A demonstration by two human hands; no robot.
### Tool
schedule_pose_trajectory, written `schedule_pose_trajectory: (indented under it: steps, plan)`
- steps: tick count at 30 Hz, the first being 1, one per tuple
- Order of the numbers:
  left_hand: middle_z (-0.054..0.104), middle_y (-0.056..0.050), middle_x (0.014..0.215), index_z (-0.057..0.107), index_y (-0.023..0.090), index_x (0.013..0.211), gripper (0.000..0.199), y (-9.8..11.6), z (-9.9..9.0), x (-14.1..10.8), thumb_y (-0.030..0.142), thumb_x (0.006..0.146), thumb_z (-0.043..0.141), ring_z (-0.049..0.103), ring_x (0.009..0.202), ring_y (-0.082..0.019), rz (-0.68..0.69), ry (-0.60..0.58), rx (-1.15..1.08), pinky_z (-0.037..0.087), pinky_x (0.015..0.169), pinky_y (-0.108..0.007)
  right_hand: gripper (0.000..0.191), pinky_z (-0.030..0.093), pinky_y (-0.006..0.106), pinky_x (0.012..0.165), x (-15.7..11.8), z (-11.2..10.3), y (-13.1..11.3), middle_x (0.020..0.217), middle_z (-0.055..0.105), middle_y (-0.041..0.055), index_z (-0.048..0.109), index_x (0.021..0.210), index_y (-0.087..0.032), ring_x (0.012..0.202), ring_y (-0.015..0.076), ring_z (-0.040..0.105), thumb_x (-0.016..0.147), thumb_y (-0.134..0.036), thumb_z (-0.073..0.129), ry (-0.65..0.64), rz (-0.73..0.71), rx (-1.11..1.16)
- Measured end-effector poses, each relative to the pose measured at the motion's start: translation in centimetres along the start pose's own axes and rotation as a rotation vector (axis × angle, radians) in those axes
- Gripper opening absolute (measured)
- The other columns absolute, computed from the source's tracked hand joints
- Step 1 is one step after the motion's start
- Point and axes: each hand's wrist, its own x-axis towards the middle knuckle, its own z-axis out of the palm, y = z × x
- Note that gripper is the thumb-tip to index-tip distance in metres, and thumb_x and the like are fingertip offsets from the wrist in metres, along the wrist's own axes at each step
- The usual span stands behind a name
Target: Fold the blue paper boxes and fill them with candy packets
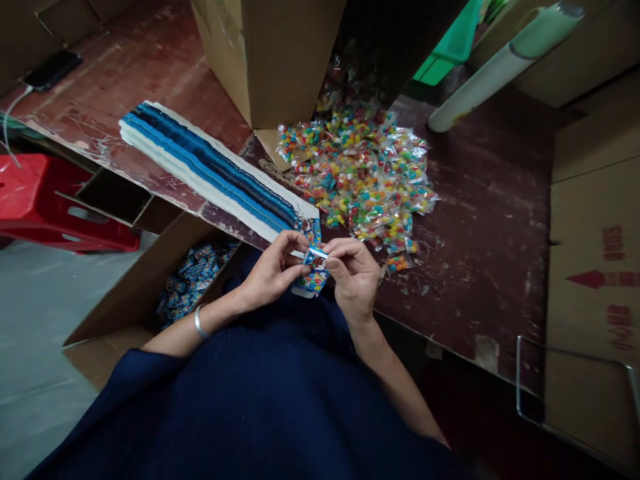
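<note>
My left hand [281, 268] and my right hand [354, 272] meet in front of my body, each with its fingers closed on a small blue printed box [314, 275]. The box is partly unfolded, with a white flap at its lower end. Just beyond my hands, a long row of flat blue-and-white printed cartons [210, 170] runs up to the left along the table edge. Behind and to the right of my right hand lies a heap of clear packets of colourful candies [370, 173].
The dark red table [480, 240] carries a tall cardboard box [285, 60], a white tube [500, 73] and a phone [59, 70]. Below left, an open carton [125, 287] holds small blue packs [195, 273], near a red stool [45, 200]. A green crate [447, 50] stands at the back.
</note>
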Motion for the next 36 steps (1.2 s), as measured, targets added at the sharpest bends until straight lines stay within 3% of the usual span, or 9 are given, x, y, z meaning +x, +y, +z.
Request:
schedule_pose_trajectory:
  steps: [5,10,14,19,24,28,30,33,36]
  plan:
    - [0.064,-0.007,0.118,0.058,0.023,0.125,0.044,0.8,-1.1,-0.3,0.014,0.085,0.074,0.066,0.101,-0.019,-0.037,-0.049,0.125,0.057,0.091,-0.033,0.022,0.060,0.030,0.068,1.5,-1.6,-0.9,0.089,0.075,0.0028,0.072,0.088,-0.023,0.079,0.0184,0.071,0.082,-0.041,0.083,-0.164,0.250,0.008]
    - [0.069,-0.009,0.117,0.058,0.025,0.141,0.055,1.5,-1.5,-0.6,0.016,0.088,0.071,0.070,0.096,-0.022,-0.064,-0.135,0.187,0.059,0.089,-0.038,0.025,0.058,0.029,0.062,2.8,-2.2,-0.6,0.077,0.075,0.0016,0.073,0.076,-0.021,0.068,0.0170,0.068,0.077,-0.042,0.086,-0.212,0.311,-0.003]
    - [0.071,-0.010,0.123,0.061,0.024,0.141,0.052,1.5,-1.3,-0.6,0.019,0.090,0.072,0.070,0.108,-0.025,-0.063,-0.124,0.126,0.058,0.095,-0.038,0.020,0.057,0.029,0.064,2.8,-1.9,-0.9,0.079,0.074,0.0015,0.072,0.076,-0.021,0.071,0.0168,0.068,0.083,-0.037,0.081,-0.208,0.237,-0.023]
    - [0.073,-0.008,0.118,0.071,0.021,0.123,0.036,1.0,-1.0,-0.8,0.023,0.088,0.075,0.070,0.100,-0.021,-0.087,-0.068,0.049,0.058,0.093,-0.033,0.029,0.058,0.034,0.077,1.5,-2.0,-1.3,0.090,0.074,0.0038,0.067,0.071,-0.022,0.083,0.0187,0.069,0.097,-0.037,0.069,-0.205,0.067,-0.133]
    - [0.071,-0.007,0.109,0.070,0.019,0.110,0.033,-0.5,-0.3,-1.4,0.031,0.082,0.083,0.068,0.095,-0.018,-0.151,-0.009,-0.002,0.057,0.088,-0.030,0.022,0.060,0.042,0.093,-0.3,-2.4,-0.8,0.106,0.075,0.0076,0.073,0.091,-0.023,0.100,0.0223,0.073,0.099,-0.042,0.066,-0.317,-0.019,-0.159]
    - [0.067,-0.004,0.099,0.064,0.018,0.099,0.032,-1.6,-0.7,-2.0,0.037,0.082,0.084,0.066,0.091,-0.017,-0.244,-0.071,-0.007,0.056,0.083,-0.028,0.024,0.062,0.036,0.084,-0.6,-4.6,-0.4,0.115,0.076,0.0090,0.073,0.102,-0.024,0.102,0.0218,0.074,0.097,-0.047,0.069,-0.441,0.011,-0.202]
    - [0.065,-0.003,0.099,0.058,0.018,0.096,0.034,-1.5,-2.1,-2.2,0.037,0.082,0.083,0.065,0.089,-0.016,-0.312,-0.120,0.067,0.055,0.080,-0.028,0.029,0.062,0.033,0.076,-0.3,-7.4,0.2,0.112,0.076,0.0083,0.072,0.109,-0.024,0.097,0.0211,0.074,0.096,-0.049,0.069,-0.302,0.107,-0.346]
    - [0.066,-0.002,0.098,0.056,0.018,0.103,0.034,-0.2,-5.4,-2.2,0.033,0.084,0.080,0.064,0.085,-0.016,-0.371,-0.230,0.335,0.054,0.077,-0.029,0.032,0.059,0.040,0.079,0.6,-12.5,1.9,0.102,0.074,0.0097,0.073,0.104,-0.020,0.083,0.0231,0.071,0.091,-0.050,0.071,0.117,0.229,-0.848]
    - [0.071,-0.005,0.105,0.058,0.022,0.136,0.056,1.8,-8.1,-1.9,0.030,0.084,0.078,0.068,0.089,-0.020,-0.378,-0.442,0.574,0.053,0.080,-0.032,0.038,0.057,0.048,0.081,1.2,-16.1,4.1,0.098,0.072,0.0118,0.074,0.094,-0.018,0.074,0.0245,0.067,0.078,-0.051,0.081,0.165,0.402,-1.099]
